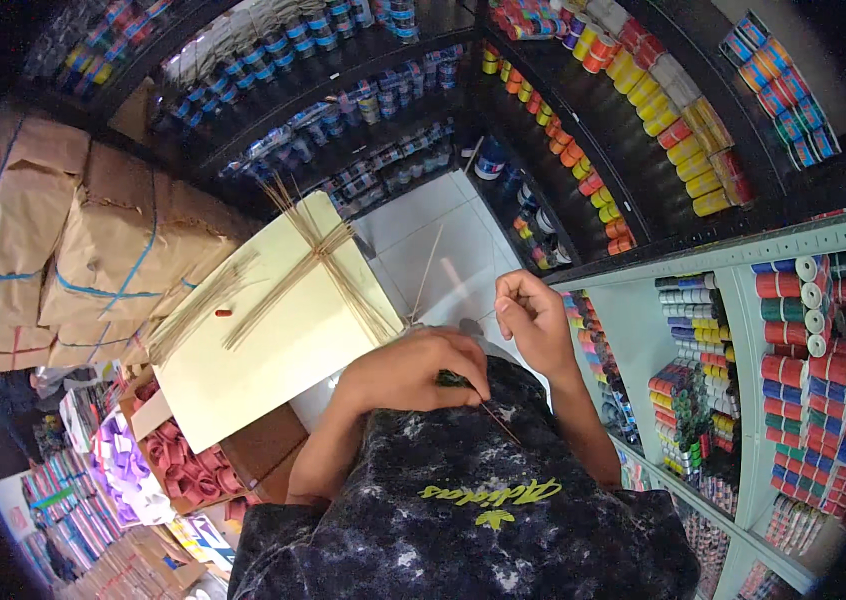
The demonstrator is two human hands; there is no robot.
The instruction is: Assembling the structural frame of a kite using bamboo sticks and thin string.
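Note:
My left hand [418,370] is closed in front of my chest, fingers bent inward. A thin brown stick [499,420] pokes out from its fingertips against my dark shirt. Another pale thin stick [427,270] rises beyond that hand over the floor; whether the two are one piece is hidden. To the right, my right hand [535,312] is raised, with thumb and fingers curled together; anything pinched there is too small to see. On a pale yellow tabletop [233,385] lie bundles of thin sticks [318,250], some crossing each other, and a small red object [223,312].
Large brown paper parcels [108,250] tied with blue string are stacked at left. Below them sits an open cardboard box [263,440] beside rolls of reddish ribbon [188,465]. Dark shelves with spools [643,95] stand behind, and pale green shelving [733,300] stands close at right.

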